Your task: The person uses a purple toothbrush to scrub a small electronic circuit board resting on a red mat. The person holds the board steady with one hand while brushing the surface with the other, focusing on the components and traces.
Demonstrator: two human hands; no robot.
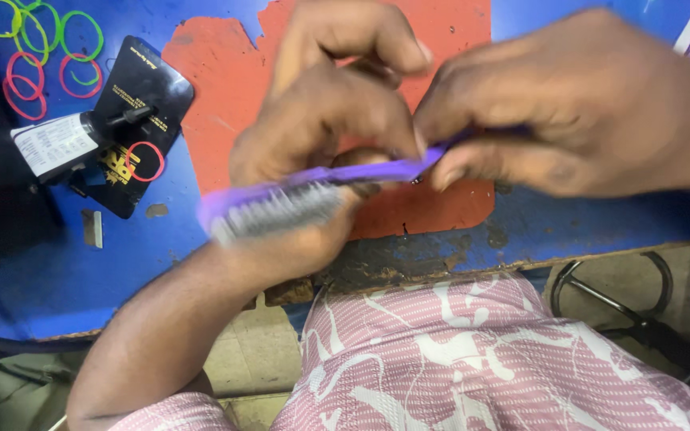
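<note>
A purple brush [297, 195] with grey-white bristles lies across the middle of the view, blurred, its bristle head pointing left. My right hand [569, 112] grips its purple handle at the right end. My left hand [329, 120] sits over and under the middle of the brush, fingers curled, thumb and fingers touching it near the handle. Both hands hover above a blue table [81, 271] with a red-orange patch [217, 88].
A black card package [141, 120] with a small black tool and a white label lies at the left. Several coloured rubber bands [41, 48] lie at the top left. The worn table edge [409, 275] runs in front of my patterned pink clothing. A black metal ring stand [612, 299] sits at lower right.
</note>
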